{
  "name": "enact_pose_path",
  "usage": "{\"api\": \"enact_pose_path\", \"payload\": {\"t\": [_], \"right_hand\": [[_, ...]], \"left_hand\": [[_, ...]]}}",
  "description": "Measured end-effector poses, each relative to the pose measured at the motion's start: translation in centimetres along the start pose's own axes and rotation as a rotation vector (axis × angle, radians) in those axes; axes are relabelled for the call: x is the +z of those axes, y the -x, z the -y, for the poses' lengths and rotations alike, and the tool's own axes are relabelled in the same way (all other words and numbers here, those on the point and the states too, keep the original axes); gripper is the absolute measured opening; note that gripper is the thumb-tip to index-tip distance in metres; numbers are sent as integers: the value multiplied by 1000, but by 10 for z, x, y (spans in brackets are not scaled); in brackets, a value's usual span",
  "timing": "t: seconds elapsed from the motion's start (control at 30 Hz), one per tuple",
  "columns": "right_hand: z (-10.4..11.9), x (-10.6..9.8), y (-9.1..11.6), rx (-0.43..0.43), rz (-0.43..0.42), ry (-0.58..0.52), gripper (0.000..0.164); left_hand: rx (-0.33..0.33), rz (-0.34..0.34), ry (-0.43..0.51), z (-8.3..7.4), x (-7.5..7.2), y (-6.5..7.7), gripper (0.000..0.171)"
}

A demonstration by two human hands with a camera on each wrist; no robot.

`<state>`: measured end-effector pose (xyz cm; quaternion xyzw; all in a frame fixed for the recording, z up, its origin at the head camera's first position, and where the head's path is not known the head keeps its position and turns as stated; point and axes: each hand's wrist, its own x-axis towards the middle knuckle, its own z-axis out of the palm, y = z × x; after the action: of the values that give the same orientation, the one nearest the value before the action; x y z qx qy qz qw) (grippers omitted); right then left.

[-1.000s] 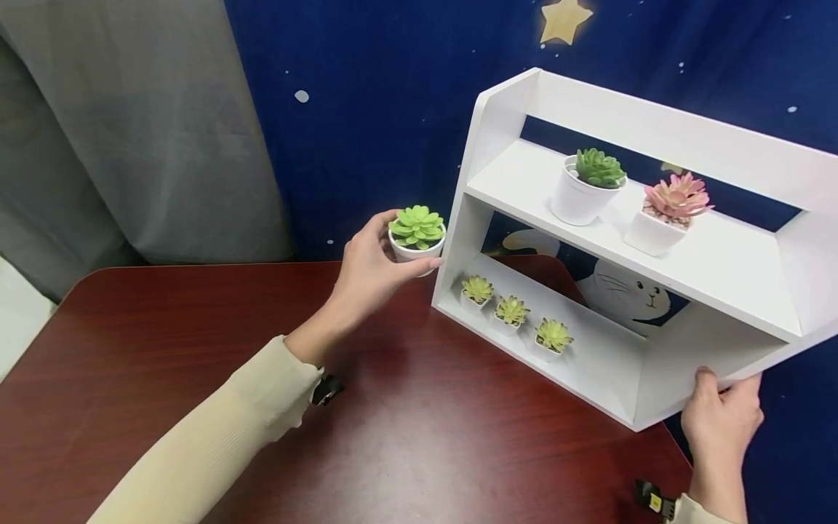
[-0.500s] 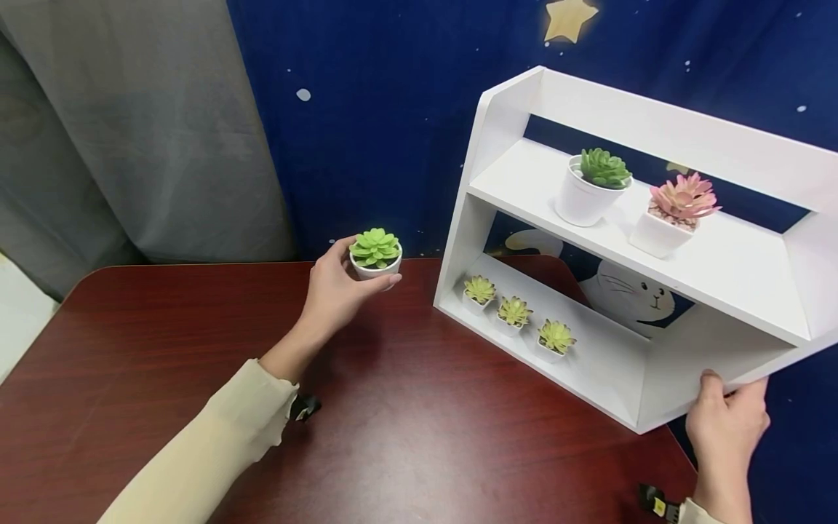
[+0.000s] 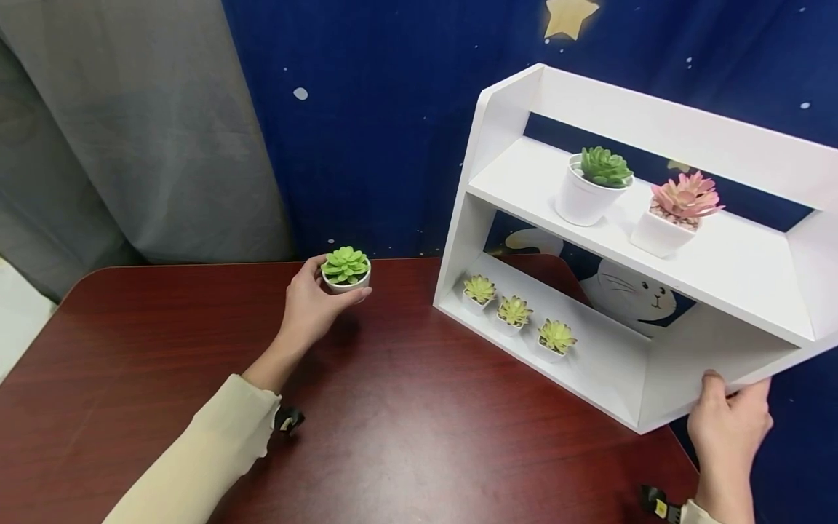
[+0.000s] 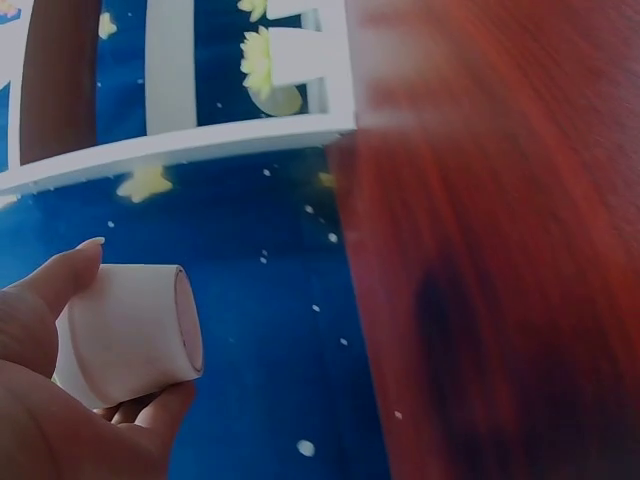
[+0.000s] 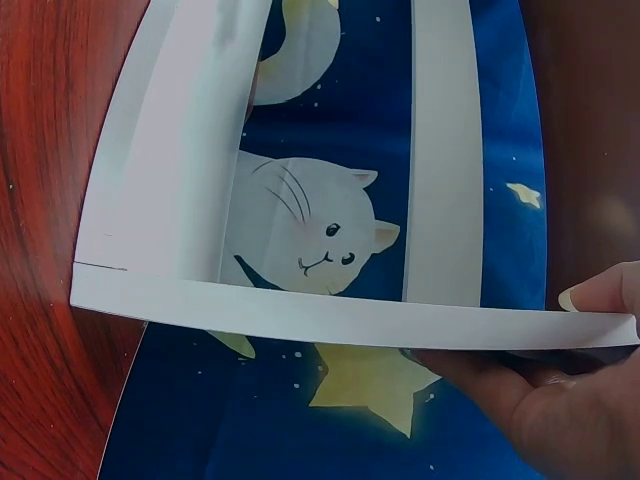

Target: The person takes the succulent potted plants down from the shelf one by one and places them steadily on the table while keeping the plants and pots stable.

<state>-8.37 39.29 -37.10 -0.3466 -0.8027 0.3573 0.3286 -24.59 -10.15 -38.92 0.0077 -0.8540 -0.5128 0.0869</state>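
My left hand (image 3: 308,307) grips a white round pot with a bright green succulent (image 3: 345,266), held above the back of the table, left of the shelf. In the left wrist view the white pot (image 4: 130,330) lies between thumb and fingers, its base showing. My right hand (image 3: 729,422) holds the near right side panel of the white two-tier shelf (image 3: 628,273); in the right wrist view the thumb is on one face of the panel (image 5: 330,322), fingers on the other. On the upper tier stand a dark green succulent (image 3: 604,169) and a pink succulent (image 3: 686,198) in white pots.
Three small yellow-green succulents (image 3: 513,311) stand in a row on the shelf's lower tier. The dark red wooden table (image 3: 164,349) spreads left and in front. Behind it hang a blue star-patterned curtain (image 3: 366,131) and a grey curtain (image 3: 144,131).
My left hand has carried the green succulent left and down, away from the shelf's left side. The right hand keeps its hold, and the shelf stands almost as before.
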Motion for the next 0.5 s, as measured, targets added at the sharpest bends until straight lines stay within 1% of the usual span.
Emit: {"api": "enact_pose_path", "payload": {"t": [0.17, 0.37, 0.5], "right_hand": [[1, 0, 1, 6, 5, 2, 47], [1, 0, 0, 1, -3, 5, 48], [0, 1, 0, -1, -6, 7, 48]], "left_hand": [[-37, -5, -27, 18, -8, 1, 93], [-59, -13, -63, 40, -16, 3, 89], [-72, -11, -84, 51, -22, 5, 87]]}}
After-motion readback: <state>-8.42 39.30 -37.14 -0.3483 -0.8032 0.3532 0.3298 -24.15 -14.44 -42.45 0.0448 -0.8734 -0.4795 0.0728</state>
